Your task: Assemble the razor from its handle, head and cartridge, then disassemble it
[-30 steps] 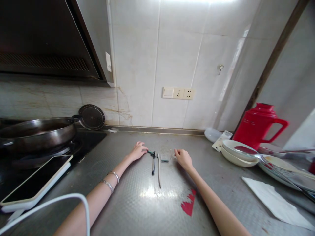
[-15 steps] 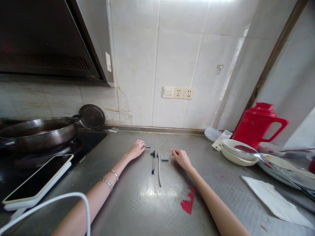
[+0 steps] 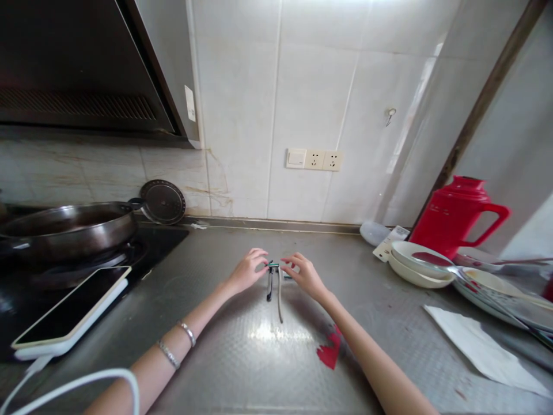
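My left hand (image 3: 247, 272) pinches a thin dark-green stick (image 3: 272, 265) above the metal counter; the stick points right. Facing it, my right hand (image 3: 303, 273) has thumb and fingertips brought together near the stick's free end; what they hold is too small to make out. Just below the fingertips lies a slim black tool (image 3: 269, 288) with a small head, partly hidden by the stick. Beside it runs a pale grey, slightly bent cord-like strip (image 3: 280, 302). A small clear piece with a dark-green strip (image 3: 287, 278) is partly covered by my right hand.
Left, a phone (image 3: 71, 308) with a white cable lies by a pan (image 3: 71, 230) on the black hob. A torn red scrap (image 3: 329, 351) lies near my right forearm. Right stand a red thermos (image 3: 453, 216), stacked bowls (image 3: 421, 276) and a white paper (image 3: 484, 349).
Both hands have moved toward each other. The green stick in my left hand has shifted right, over the black tool's head, and my right hand has come left to its end.
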The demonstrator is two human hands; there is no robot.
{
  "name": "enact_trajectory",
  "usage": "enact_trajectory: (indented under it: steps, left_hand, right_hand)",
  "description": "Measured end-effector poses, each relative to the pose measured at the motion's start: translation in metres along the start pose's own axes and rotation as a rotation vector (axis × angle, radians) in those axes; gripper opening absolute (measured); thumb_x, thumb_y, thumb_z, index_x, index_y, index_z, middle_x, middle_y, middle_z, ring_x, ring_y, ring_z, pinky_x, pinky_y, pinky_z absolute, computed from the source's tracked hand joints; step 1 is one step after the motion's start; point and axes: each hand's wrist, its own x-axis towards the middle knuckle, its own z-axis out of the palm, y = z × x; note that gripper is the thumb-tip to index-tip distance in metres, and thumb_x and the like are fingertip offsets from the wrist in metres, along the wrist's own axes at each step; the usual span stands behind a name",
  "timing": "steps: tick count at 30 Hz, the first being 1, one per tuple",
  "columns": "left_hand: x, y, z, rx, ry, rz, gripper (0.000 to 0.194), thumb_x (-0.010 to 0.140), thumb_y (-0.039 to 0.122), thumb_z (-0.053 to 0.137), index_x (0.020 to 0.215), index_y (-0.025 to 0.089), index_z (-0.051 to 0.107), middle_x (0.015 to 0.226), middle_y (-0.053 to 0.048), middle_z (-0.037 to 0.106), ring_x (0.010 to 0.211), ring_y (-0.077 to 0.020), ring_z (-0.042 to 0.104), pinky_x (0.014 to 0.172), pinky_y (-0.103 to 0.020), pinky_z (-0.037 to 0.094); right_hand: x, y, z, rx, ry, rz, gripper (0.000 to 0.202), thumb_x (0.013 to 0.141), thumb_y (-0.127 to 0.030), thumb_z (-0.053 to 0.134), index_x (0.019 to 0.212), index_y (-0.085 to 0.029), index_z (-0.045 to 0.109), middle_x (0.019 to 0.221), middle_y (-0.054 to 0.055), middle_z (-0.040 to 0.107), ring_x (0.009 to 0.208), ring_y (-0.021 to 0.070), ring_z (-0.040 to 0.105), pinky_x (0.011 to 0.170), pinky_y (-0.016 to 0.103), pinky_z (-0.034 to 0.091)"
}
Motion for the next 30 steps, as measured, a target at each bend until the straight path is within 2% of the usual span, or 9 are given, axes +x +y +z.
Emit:
enact_trajectory:
  steps: [3, 6, 17, 19, 21, 23, 25, 30]
  left_hand:
    - [-0.005, 0.009, -0.001, -0.060, -0.005, -0.023, 0.009, 0.075, 0.022, 0.057, 0.079, 0.023, 0.066, 0.109, -0.006, 0.061, 0.113, -0.0212, 0.045, 0.101, -0.040, 0.032]
    - [-0.006, 0.013, -0.004, 0.002, -0.043, -0.034, 0.011, 0.077, 0.022, 0.055, 0.080, 0.023, 0.066, 0.110, -0.007, 0.060, 0.114, -0.0209, 0.044, 0.102, -0.040, 0.032]
    - [-0.011, 0.009, 0.000, 0.001, -0.032, 0.063, 0.011, 0.078, 0.023, 0.055, 0.080, 0.023, 0.066, 0.107, -0.007, 0.061, 0.110, -0.0216, 0.046, 0.097, -0.038, 0.035]
    - [-0.011, 0.010, 0.000, -0.034, -0.044, 0.033, 0.012, 0.077, 0.025, 0.058, 0.084, 0.023, 0.067, 0.106, -0.007, 0.061, 0.108, -0.0217, 0.048, 0.096, -0.037, 0.037]
    - [-0.011, 0.010, -0.001, -0.060, -0.050, -0.004, 0.020, 0.074, 0.028, 0.062, 0.093, 0.024, 0.066, 0.106, -0.007, 0.061, 0.107, -0.0215, 0.049, 0.096, -0.036, 0.037]
    - [-0.011, 0.009, -0.001, -0.071, -0.031, -0.033, 0.031, 0.072, 0.031, 0.064, 0.103, 0.024, 0.063, 0.108, -0.007, 0.061, 0.106, -0.0213, 0.050, 0.096, -0.036, 0.037]
    - [-0.010, 0.006, -0.001, -0.082, 0.009, -0.061, 0.034, 0.071, 0.032, 0.065, 0.104, 0.024, 0.062, 0.107, -0.007, 0.061, 0.105, -0.0213, 0.050, 0.095, -0.035, 0.037]
    - [-0.012, -0.004, 0.000, -0.045, 0.023, -0.111, 0.022, 0.074, 0.033, 0.061, 0.092, 0.022, 0.065, 0.102, -0.006, 0.062, 0.100, -0.0198, 0.052, 0.092, -0.035, 0.038]
  right_hand:
    - [-0.001, 0.000, 0.002, 0.009, -0.024, -0.001, 0.022, 0.082, -0.033, 0.053, 0.096, -0.020, 0.065, 0.087, 0.004, 0.059, 0.076, 0.0135, 0.056, 0.072, 0.025, 0.043]
    - [-0.001, 0.000, 0.004, 0.033, -0.050, -0.025, 0.020, 0.084, -0.031, 0.052, 0.091, -0.020, 0.066, 0.085, 0.004, 0.060, 0.074, 0.0129, 0.056, 0.070, 0.025, 0.043]
    - [-0.004, 0.000, 0.010, 0.058, -0.076, -0.051, 0.017, 0.081, -0.031, 0.056, 0.088, -0.019, 0.065, 0.086, 0.003, 0.059, 0.076, 0.0128, 0.055, 0.072, 0.025, 0.042]
    - [-0.003, 0.000, 0.009, 0.052, -0.074, -0.045, 0.017, 0.081, -0.032, 0.055, 0.087, -0.019, 0.065, 0.085, 0.003, 0.059, 0.075, 0.0130, 0.055, 0.072, 0.026, 0.042]
    - [-0.002, 0.000, 0.007, 0.047, -0.073, -0.036, 0.017, 0.082, -0.032, 0.054, 0.085, -0.019, 0.064, 0.083, 0.003, 0.059, 0.074, 0.0132, 0.054, 0.071, 0.026, 0.042]
    - [-0.001, 0.005, 0.003, 0.050, -0.060, -0.023, 0.017, 0.081, -0.031, 0.054, 0.085, -0.018, 0.064, 0.083, 0.003, 0.060, 0.074, 0.0132, 0.054, 0.071, 0.025, 0.042]
    - [0.000, 0.014, -0.002, 0.053, -0.043, -0.003, 0.016, 0.080, -0.030, 0.055, 0.084, -0.017, 0.065, 0.083, 0.004, 0.060, 0.075, 0.0132, 0.054, 0.072, 0.025, 0.042]
    - [-0.001, 0.047, -0.012, 0.018, -0.058, 0.089, 0.015, 0.077, -0.029, 0.058, 0.078, -0.016, 0.066, 0.080, 0.004, 0.061, 0.073, 0.0140, 0.054, 0.073, 0.026, 0.041]
